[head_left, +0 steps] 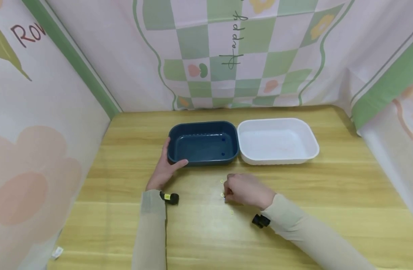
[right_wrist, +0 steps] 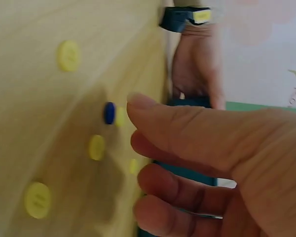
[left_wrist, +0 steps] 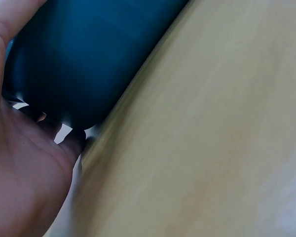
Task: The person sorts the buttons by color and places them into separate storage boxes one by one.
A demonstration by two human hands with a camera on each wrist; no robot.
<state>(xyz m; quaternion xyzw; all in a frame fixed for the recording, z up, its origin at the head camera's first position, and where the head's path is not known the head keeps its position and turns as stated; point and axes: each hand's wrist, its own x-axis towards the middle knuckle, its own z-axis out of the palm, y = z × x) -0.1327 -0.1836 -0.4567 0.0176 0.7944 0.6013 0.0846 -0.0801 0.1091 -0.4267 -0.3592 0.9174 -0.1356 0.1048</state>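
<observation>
My left hand [head_left: 162, 170] grips the left end of a dark blue basin [head_left: 203, 163], thumb along the front wall and fingers round the end. In the left wrist view, the palm lies close to the basin's end wall [left_wrist: 84, 54]. Two small blue spots [head_left: 223, 139], like buttons, show on the basin's floor. My right hand [head_left: 245, 189] is low over the table in front of the basins, its fingers bent. Just off its thumb tip lies a blue button [right_wrist: 109, 113], and a small gap parts thumb and index finger. Several yellow buttons [right_wrist: 68, 56] lie around it.
A white basin [head_left: 277, 161] stands directly right of the blue one. Both sit toward the back of the wooden table [head_left: 125, 221], before a checkered curtain [head_left: 223, 45]. A small white tag [head_left: 57, 252] lies at the table's left edge.
</observation>
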